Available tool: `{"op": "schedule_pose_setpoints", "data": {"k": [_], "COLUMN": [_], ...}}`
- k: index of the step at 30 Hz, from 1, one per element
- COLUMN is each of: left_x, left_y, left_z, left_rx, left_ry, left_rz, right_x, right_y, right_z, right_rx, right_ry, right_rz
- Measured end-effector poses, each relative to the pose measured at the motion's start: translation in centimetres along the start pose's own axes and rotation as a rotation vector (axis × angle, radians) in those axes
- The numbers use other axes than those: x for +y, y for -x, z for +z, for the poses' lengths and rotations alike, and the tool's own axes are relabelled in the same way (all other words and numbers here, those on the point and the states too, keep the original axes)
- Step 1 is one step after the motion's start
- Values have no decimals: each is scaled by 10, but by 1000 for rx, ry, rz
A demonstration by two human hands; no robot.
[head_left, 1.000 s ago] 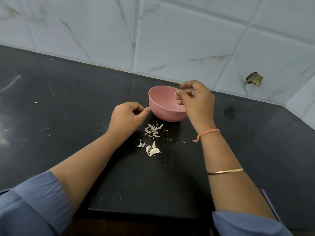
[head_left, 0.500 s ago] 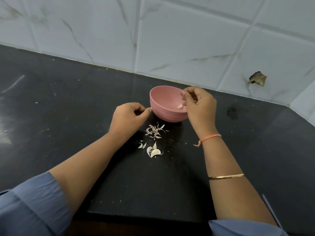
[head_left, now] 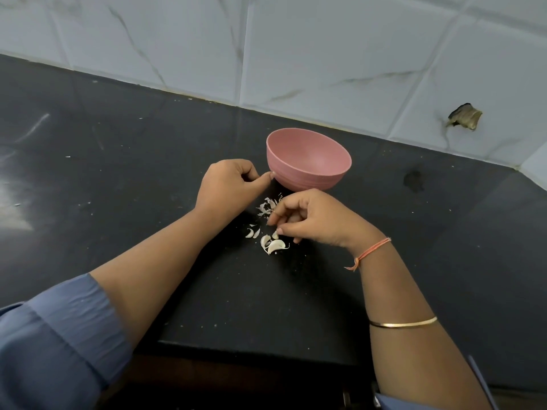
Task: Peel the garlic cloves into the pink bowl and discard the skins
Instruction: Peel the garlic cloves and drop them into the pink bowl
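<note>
Nearest on the dark counter [head_left: 225, 291] lie the garlic cloves [head_left: 276, 246], loose and flat. The biggest lies with its long axis roughly left to right and its thin tail pointing right, while the one touching it on the left runs more near to far. A couple of small cloves [head_left: 251, 232] sit just to their left. The right hand [head_left: 313, 220] hovers over this cluster with its fingers curled downward and thumb and forefinger tips beside a small clove. It is probably there to pick the next one to peel, though I cannot tell whether anything is pinched yet. Just beyond its fingertips is a scatter of papery skins [head_left: 266, 206], dropped short of the bowl and not yet cleared. The left hand [head_left: 228, 187] is apart from the right, its fingers curled into the palm with nothing showing in them, and its thumb tip touches the outer wall of the pink bowl [head_left: 305, 176] — seemingly steadying it. The bowl tips its mouth toward the person, handy for dropping cloves in. Its bottom is hidden, so its contents cannot be seen. Behind stands the tiled wall [head_left: 325, 54].
</note>
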State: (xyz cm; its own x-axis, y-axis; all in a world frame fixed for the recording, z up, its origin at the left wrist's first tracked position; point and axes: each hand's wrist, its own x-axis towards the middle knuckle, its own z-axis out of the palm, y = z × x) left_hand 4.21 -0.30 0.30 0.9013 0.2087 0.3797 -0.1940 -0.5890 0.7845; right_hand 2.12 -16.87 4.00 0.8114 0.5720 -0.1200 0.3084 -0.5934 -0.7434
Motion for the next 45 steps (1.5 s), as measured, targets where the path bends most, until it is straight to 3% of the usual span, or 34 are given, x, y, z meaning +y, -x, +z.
{"op": "schedule_pose_setpoints", "data": {"k": [14, 26, 36, 45], "left_x": [-1, -2, 2, 4], "left_y": [-1, 0, 12, 18], "left_z": [-1, -2, -8, -10], "left_rx": [-10, -11, -8, 2], "left_ry": [-4, 5, 23, 25], "left_rz": [28, 32, 23, -3], "right_x": [8, 11, 15, 10], "right_y": [1, 2, 8, 17], "right_z": [3, 3, 7, 16], "right_rx": [2, 196, 290, 305], "right_ry": [144, -143, -331, 64], "right_rz": [-1, -105, 50, 90]}}
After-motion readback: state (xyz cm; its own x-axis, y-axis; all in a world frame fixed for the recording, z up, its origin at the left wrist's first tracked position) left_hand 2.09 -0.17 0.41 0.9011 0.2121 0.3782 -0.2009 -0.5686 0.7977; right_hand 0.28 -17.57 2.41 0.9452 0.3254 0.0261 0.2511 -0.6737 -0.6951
